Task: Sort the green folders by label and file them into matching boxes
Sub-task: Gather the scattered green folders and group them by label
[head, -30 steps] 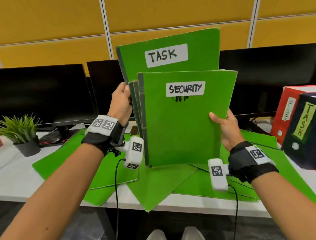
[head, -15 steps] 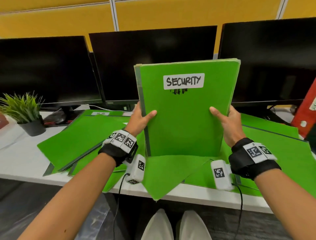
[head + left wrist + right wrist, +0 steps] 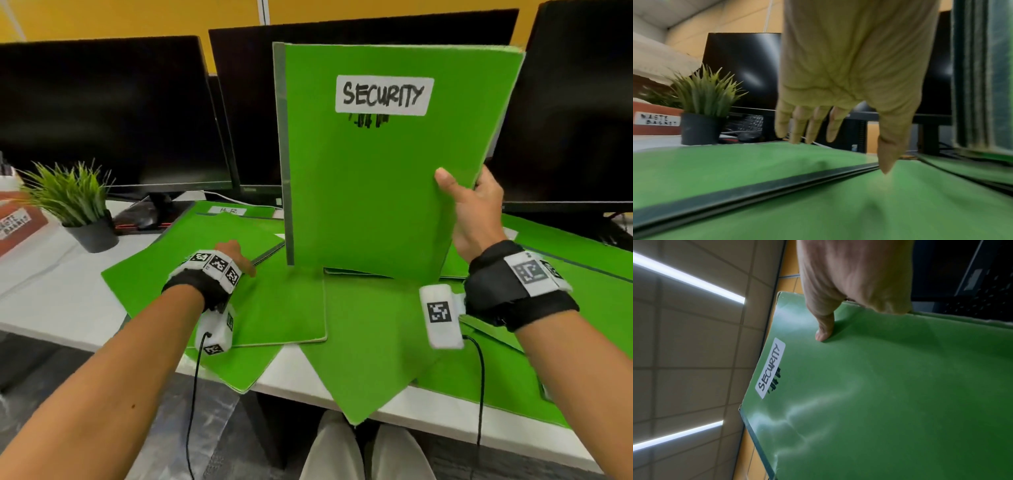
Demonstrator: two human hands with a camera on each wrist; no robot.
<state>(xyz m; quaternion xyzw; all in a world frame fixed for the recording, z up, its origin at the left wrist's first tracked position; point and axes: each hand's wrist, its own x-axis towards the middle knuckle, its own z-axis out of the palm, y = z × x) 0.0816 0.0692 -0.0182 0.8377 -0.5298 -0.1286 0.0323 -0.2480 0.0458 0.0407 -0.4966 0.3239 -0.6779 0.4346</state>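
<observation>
My right hand (image 3: 471, 209) pinches the right edge of an upright stack of green folders (image 3: 376, 188); the front one bears a white SECURITY label (image 3: 383, 95). The thumb (image 3: 825, 331) lies on the front cover and the fingers are hidden behind it. My left hand (image 3: 236, 255) hovers low over green folders lying flat (image 3: 191, 260) at the left of the desk, fingers (image 3: 809, 126) straight and spread, holding nothing. More green folders (image 3: 370, 335) lie fanned across the desk front, some overhanging its edge. One at the back shows a small white label (image 3: 227, 210).
Three dark monitors (image 3: 113, 113) stand along the back of the white desk (image 3: 44, 291). A potted plant (image 3: 80, 209) sits at the left, beside a reddish box labelled WASTE BASKET (image 3: 656, 121). A keyboard (image 3: 747, 123) lies behind the plant.
My left hand let go of the upright stack and dropped to the flat folders on the left. The right hand alone now holds the SECURITY stack, raised higher. The TASK folder is out of sight.
</observation>
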